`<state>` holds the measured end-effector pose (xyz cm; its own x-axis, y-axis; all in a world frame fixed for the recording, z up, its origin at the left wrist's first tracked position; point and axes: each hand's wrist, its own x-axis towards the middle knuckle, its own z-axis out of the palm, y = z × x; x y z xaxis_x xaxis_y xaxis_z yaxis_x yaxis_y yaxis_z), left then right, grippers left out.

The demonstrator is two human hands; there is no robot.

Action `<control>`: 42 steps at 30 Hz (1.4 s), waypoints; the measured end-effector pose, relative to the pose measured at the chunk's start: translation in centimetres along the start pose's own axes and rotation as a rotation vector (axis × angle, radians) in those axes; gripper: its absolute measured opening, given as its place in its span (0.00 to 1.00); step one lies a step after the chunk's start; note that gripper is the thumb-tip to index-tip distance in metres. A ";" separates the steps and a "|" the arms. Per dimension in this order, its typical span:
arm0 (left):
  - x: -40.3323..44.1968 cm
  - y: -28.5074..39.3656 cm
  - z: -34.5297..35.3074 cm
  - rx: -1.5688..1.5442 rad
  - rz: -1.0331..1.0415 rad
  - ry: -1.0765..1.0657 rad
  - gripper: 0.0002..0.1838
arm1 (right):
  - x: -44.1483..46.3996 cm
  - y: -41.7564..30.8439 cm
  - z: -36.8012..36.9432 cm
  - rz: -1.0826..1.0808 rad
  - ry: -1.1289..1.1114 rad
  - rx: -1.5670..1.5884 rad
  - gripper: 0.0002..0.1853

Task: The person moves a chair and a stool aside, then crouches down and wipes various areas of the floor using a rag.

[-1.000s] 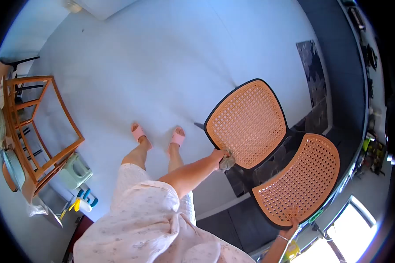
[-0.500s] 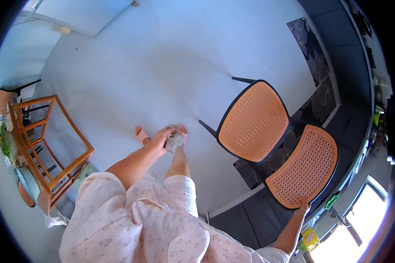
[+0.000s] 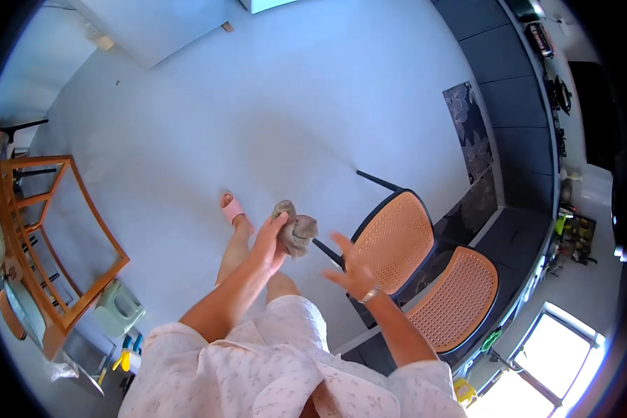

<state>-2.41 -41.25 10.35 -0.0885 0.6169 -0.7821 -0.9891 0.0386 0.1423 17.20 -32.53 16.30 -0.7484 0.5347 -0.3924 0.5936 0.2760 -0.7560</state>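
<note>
My left hand (image 3: 270, 244) is closed round a crumpled grey-beige cloth (image 3: 297, 234), held in front of my body above the floor. My right hand (image 3: 356, 270) hovers with spread fingers, holding nothing, and overlaps the near side of a chair in the view. That chair has a tan perforated seat (image 3: 395, 245), black legs and a matching curved tan backrest (image 3: 458, 298) to the right. Whether my right fingers touch the seat edge cannot be seen clearly; they appear apart from it.
A dark floral mat (image 3: 469, 132) runs along dark cabinets (image 3: 503, 94) on the right. On the left stand a wooden frame (image 3: 104, 268) and a pale green stool (image 3: 120, 308). A white cabinet-like block (image 3: 157, 28) is at the top.
My right hand has let go of the chair's backrest and moved left towards my middle. My left hand has lifted the cloth slightly rightward. The view has shifted, and the chair appears lower.
</note>
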 end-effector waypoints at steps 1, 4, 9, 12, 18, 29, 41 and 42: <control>-0.8 1.5 1.0 -0.040 -0.006 -0.053 0.16 | 2.8 -1.9 1.8 -0.067 -0.019 0.037 0.39; -0.1 4.3 -0.4 -0.162 0.128 -0.128 0.16 | 9.3 -5.3 5.7 -0.018 -0.017 0.311 0.34; -2.2 14.3 -1.5 0.072 0.293 -0.145 0.17 | 16.9 -8.6 9.4 0.225 -0.111 0.902 0.17; -2.1 19.0 -4.3 0.183 0.277 -0.078 0.16 | 20.6 -9.9 11.1 0.280 -0.237 0.982 0.17; 0.2 23.8 -6.9 0.547 0.216 0.119 0.18 | 25.6 -8.8 12.1 0.447 -0.225 0.942 0.17; 10.4 28.7 -5.0 0.534 0.375 0.339 0.12 | 37.1 4.4 1.7 0.584 0.304 1.127 0.15; 27.2 30.5 -3.5 0.498 0.383 0.543 0.13 | 45.1 27.2 -10.0 0.726 0.696 0.403 0.17; 28.6 30.7 -4.6 0.497 0.375 0.548 0.13 | 45.6 28.4 -10.2 0.736 0.704 0.399 0.17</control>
<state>-35.82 -26.09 -10.45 -0.5737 0.1927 -0.7961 -0.7268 0.3285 0.6032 2.93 7.85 -17.72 0.1623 0.8349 -0.5260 0.5929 -0.5086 -0.6243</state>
